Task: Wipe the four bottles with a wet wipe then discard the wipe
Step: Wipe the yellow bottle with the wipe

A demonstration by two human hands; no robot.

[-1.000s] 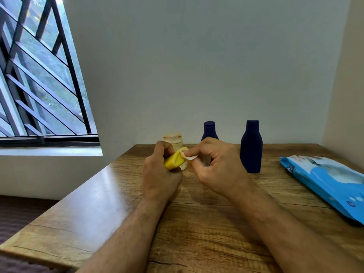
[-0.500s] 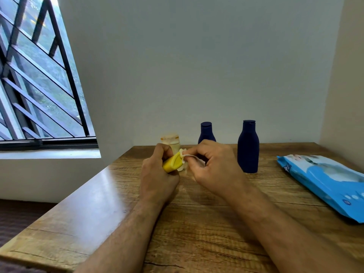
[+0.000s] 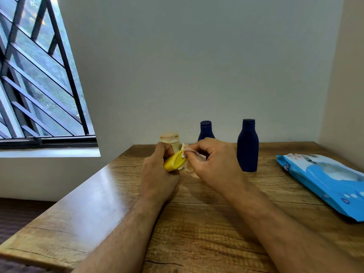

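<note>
Since the earlier frame, the wipe has shifted slightly along the bottle tip. The left hand (image 3: 157,174) grips the small yellow plastic bottle (image 3: 174,161) above the wooden counter (image 3: 197,223); fingers curled around it. The right hand (image 3: 212,164) pinches the white wet wipe (image 3: 185,153) against it. Rotate the bottle for full coverage.

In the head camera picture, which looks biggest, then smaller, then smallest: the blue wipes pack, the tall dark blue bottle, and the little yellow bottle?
1. Blue wipes pack, though it lies nearer the camera, which helps.
2. Tall dark blue bottle.
3. Yellow bottle, smallest, though the left hand hides part of it.
</note>
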